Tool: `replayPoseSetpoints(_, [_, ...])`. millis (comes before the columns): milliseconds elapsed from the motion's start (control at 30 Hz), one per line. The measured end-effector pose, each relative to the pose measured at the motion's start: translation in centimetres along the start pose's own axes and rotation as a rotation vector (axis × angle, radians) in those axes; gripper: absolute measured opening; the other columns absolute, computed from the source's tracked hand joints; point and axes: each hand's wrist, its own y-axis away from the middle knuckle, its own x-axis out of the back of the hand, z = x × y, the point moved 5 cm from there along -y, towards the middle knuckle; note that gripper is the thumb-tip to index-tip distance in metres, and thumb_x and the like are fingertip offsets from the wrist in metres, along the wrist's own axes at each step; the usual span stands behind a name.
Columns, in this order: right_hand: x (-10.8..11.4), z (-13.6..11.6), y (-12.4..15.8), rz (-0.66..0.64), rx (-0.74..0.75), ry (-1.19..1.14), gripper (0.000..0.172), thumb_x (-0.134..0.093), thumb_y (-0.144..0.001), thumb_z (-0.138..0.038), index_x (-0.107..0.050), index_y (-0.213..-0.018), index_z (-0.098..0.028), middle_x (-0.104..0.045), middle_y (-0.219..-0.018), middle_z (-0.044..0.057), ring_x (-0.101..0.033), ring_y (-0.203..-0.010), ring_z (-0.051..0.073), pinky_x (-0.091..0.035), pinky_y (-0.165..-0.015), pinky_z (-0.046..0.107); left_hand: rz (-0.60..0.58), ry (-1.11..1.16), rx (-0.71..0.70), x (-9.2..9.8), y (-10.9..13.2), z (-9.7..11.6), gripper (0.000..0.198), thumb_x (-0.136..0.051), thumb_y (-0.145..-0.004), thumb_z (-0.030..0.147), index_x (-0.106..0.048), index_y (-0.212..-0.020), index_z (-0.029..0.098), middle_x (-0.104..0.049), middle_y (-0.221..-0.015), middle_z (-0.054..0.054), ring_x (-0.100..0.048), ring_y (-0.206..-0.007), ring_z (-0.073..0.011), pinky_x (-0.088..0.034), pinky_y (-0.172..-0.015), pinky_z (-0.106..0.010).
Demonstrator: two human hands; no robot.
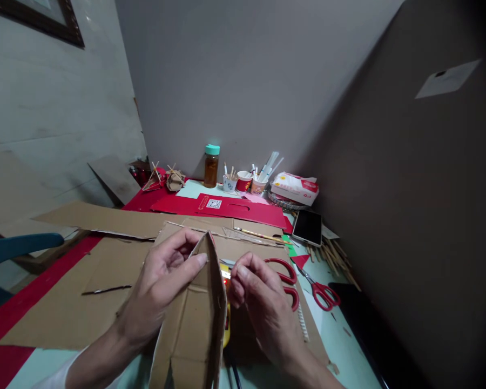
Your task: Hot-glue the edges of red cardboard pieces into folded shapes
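Note:
My left hand (164, 281) grips a folded piece of brown cardboard (194, 319) near its pointed top, thumb on the near face. The piece stands upright, creased, with two panels meeting at an edge. Just right of it, my right hand (259, 302) is closed, thumb pressed to the curled fingers; whether anything small is between them I cannot make out. Behind the cardboard shows part of a yellow object (227, 329) with a small red light, mostly hidden. Large red-handled scissors (291, 297) lie partly behind my right hand.
Flat cardboard sheets (117, 259) spread over the table. Smaller red scissors (325, 296), a phone (308, 227) and several thin sticks (334, 256) lie to the right. At the back stand a bottle (211, 167), small cups (243, 182) and a tissue pack (295, 187).

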Motion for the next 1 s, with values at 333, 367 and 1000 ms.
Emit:
replayPoseSetpoints(333, [0.3,-0.1,-0.1,-0.023,0.017,0.167,0.043,-0.06,-0.092,-0.052,-0.041,-0.069,-0.022,-0.03,-0.061,-0.008,-0.023,-0.054,0.009,-0.023,-0.05,0.024,0.051,-0.212,-0.076,-0.2,-0.2,0.3,0.011,-0.069,-0.088,0.036,-0.069,-0.083,0.026,-0.061,-0.075,0.005,-0.054,-0.067,-0.0116,-0.039,-0.06,-0.021])
replayPoseSetpoints(367, [0.4,-0.1,-0.1,-0.014,0.023,0.189,0.043,-0.06,-0.092,-0.052,-0.04,-0.069,-0.022,-0.03,-0.062,-0.008,-0.023,-0.054,0.01,-0.022,-0.05,0.024,0.062,-0.207,-0.067,-0.1,-0.2,0.2,0.011,-0.069,-0.087,0.036,-0.068,-0.082,0.026,-0.06,-0.074,0.005,-0.053,-0.066,-0.0115,-0.039,-0.058,-0.021])
replayPoseSetpoints(1000, [-0.3,-1.3,-0.1,0.018,0.107,0.307,0.02,-0.064,-0.089,-0.036,-0.06,-0.08,-0.019,-0.064,-0.071,0.0,-0.052,-0.064,0.012,-0.041,-0.059,0.024,0.346,-0.164,-0.074,2.2,-1.6,-0.2,0.017,-0.075,-0.075,0.035,-0.065,-0.075,0.022,-0.059,-0.07,0.004,-0.05,-0.062,-0.0145,-0.039,-0.056,-0.024])
